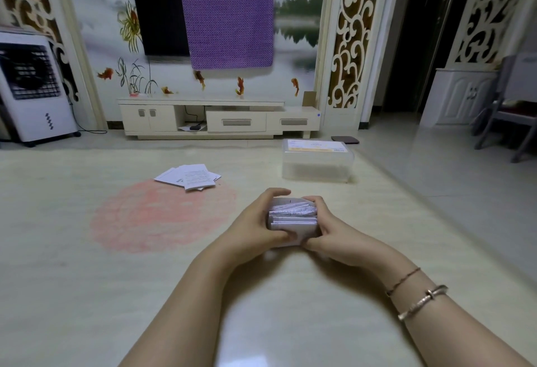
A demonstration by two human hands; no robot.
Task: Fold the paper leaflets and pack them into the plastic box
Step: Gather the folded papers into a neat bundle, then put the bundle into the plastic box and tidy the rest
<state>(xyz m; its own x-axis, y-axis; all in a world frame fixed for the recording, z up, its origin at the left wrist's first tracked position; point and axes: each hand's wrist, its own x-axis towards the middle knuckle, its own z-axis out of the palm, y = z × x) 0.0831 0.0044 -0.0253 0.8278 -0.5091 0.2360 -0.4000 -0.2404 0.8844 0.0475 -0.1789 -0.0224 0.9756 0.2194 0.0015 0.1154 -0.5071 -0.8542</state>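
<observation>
A stack of folded white paper leaflets point(293, 217) is held between both hands just above the pale floor. My left hand point(255, 223) grips its left side, fingers curled over the far edge and thumb underneath. My right hand point(327, 230) grips the right side the same way. Several flat, unfolded leaflets point(189, 177) lie fanned on the floor to the far left of my hands. The clear plastic box point(317, 160), with a labelled lid on top, stands on the floor beyond my right hand.
A pink round patch point(157, 218) marks the floor at left. A low white TV cabinet point(218, 117) lines the far wall, a white air cooler point(32, 87) stands far left, and a chair point(505, 111) far right.
</observation>
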